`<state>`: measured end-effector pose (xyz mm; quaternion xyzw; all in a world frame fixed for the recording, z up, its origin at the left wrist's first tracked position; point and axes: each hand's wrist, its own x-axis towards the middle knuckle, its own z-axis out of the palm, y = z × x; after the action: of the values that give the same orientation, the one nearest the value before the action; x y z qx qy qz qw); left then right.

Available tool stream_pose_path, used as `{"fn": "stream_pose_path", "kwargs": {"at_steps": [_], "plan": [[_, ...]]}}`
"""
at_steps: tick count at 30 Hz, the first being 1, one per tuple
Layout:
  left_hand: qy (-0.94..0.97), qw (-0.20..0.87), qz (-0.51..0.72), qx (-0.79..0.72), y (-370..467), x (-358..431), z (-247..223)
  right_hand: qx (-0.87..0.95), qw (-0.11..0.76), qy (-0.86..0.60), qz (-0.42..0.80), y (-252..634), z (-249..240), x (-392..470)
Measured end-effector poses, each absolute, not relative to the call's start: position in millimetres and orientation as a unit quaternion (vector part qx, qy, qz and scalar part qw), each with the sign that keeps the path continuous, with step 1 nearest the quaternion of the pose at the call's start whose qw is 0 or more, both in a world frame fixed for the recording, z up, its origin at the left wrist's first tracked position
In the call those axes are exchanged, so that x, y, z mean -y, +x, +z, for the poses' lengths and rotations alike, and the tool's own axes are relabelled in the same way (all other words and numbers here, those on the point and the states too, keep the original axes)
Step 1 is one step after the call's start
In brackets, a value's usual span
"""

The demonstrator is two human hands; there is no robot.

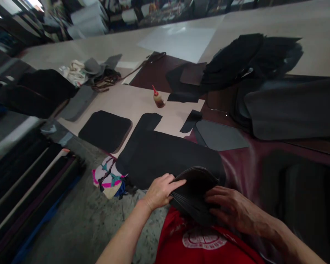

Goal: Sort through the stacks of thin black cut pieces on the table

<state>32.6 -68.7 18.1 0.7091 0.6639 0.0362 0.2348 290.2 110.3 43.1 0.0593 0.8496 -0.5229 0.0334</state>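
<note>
In front of my red apron, a curved stack of thin black sheets (195, 190), perhaps leather or fabric, is bent upward between my hands. My left hand (162, 189) pinches its left edge, with the forefinger along the top and the thumb side underneath. Around the right side of the same sheets my right hand (231, 207) is bent, its fingertips resting on the dark material and partly lost in shadow. Just beyond my hands, a large black sheet (167, 152) lies flat on the table's near edge.
A red-tipped glue bottle (159, 101) stands mid-table. To its left lies a black rounded panel stack (106, 128); to its right are a grey panel (221, 135) and a heap of black pieces (236, 60). Fabric rolls (30, 190) fill the lower left; colourful cloth (110, 176) hangs at the table corner.
</note>
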Motion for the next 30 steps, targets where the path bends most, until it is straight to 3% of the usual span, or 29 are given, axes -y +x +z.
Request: {"fn": "stream_pose_path", "kwargs": {"at_steps": [15,18,23,28,30], "plan": [[0.71,0.231,0.039,-0.664,36.0,69.0,18.3,-0.735,0.093,0.057,-0.669,276.0,26.1,-128.1],[0.707,0.232,0.047,-0.666,36.0,69.1,18.0,-0.776,0.053,0.095,-0.622,276.4,21.3,-123.7],[0.717,0.228,0.051,-0.656,33.6,73.1,15.4,-0.86,-0.079,0.25,-0.437,263.4,0.4,-109.8],[0.752,0.171,0.007,-0.636,32.2,76.9,13.8,-0.887,-0.072,0.303,-0.34,246.4,-4.2,-108.7],[0.752,0.176,0.006,-0.635,32.7,75.8,14.6,-0.887,-0.125,0.288,-0.339,250.8,4.6,-111.1]]}}
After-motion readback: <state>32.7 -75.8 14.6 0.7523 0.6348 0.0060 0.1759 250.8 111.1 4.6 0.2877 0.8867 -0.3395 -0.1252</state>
